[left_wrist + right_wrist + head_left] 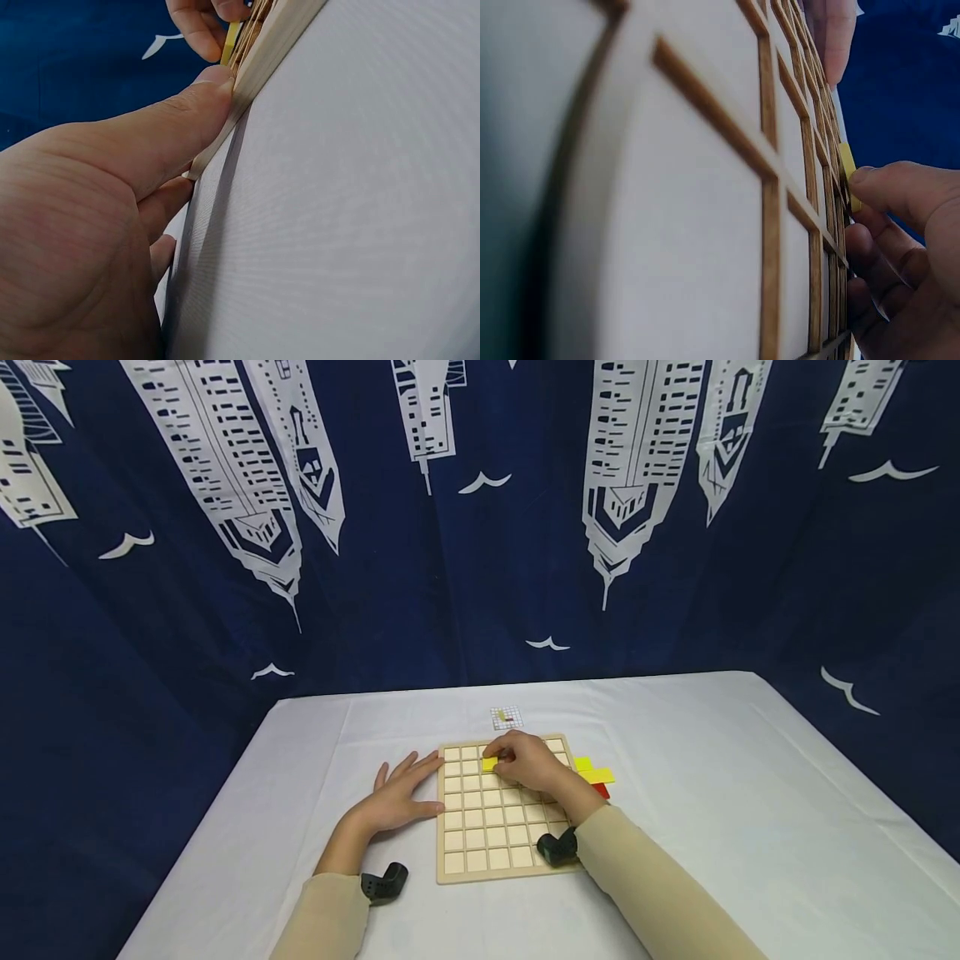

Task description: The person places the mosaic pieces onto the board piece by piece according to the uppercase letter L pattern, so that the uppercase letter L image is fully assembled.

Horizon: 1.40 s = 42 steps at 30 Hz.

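Observation:
A pale wooden grid board [475, 839] lies on the white table. Over its upper rows, my right hand [528, 762] pinches a yellow piece [489, 765], part of which is hidden by the fingers. In the right wrist view the thumb [900, 191] presses against this yellow piece [849, 176], low over the grid. My left hand [397, 797] lies flat at the board's left side with its fingers spread. Its thumb [172, 124] touches the wooden edge [259, 79] in the left wrist view.
Beyond the board's far edge lies a small card [506, 717] printed with a coloured grid pattern. Yellow pieces [597, 775] and a red piece [602, 790] sit by the board's right edge, partly behind my right forearm. A dark blue curtain [450, 610] hangs behind the table.

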Tool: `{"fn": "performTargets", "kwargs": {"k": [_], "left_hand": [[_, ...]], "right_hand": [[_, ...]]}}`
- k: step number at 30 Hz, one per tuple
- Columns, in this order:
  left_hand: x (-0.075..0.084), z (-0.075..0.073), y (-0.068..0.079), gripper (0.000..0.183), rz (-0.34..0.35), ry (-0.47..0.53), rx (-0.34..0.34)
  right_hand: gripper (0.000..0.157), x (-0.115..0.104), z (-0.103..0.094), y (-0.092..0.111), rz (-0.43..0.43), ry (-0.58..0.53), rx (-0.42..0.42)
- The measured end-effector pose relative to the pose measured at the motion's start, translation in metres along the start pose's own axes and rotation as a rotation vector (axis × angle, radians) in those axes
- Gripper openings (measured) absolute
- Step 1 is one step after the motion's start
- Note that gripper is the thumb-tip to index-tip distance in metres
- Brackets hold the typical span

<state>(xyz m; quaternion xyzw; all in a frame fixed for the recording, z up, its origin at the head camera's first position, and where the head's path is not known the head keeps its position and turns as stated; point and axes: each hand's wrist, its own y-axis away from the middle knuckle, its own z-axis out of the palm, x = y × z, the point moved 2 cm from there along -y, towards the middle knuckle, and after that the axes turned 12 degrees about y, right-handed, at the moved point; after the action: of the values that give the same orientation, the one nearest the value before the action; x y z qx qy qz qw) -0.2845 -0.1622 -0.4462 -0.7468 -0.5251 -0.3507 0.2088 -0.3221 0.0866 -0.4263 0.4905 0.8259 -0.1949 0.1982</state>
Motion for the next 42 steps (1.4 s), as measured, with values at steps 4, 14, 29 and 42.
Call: {"fn": "performTargets", "kwargs": {"k": [4,14,29,42], "left_hand": [[0.000,-0.001,-0.001,0.078,-0.002,-0.009,0.004],[-0.002,0.000,0.000,0.078,0.008,0.003,0.003],[0.000,0.000,-0.001,0.078,0.009,0.005,0.001],[0.002,0.001,0.000,0.078,0.003,0.000,0.008]], "right_hand": [[0.025,-0.002,0.000,-0.001,-0.003,0.011,0.017],[0.023,-0.005,0.003,-0.001,0.012,0.018,0.041],[0.021,-0.004,0.000,0.005,0.035,-0.017,0.049],[0.021,-0.006,-0.019,0.023,0.050,-0.128,0.076]]}}
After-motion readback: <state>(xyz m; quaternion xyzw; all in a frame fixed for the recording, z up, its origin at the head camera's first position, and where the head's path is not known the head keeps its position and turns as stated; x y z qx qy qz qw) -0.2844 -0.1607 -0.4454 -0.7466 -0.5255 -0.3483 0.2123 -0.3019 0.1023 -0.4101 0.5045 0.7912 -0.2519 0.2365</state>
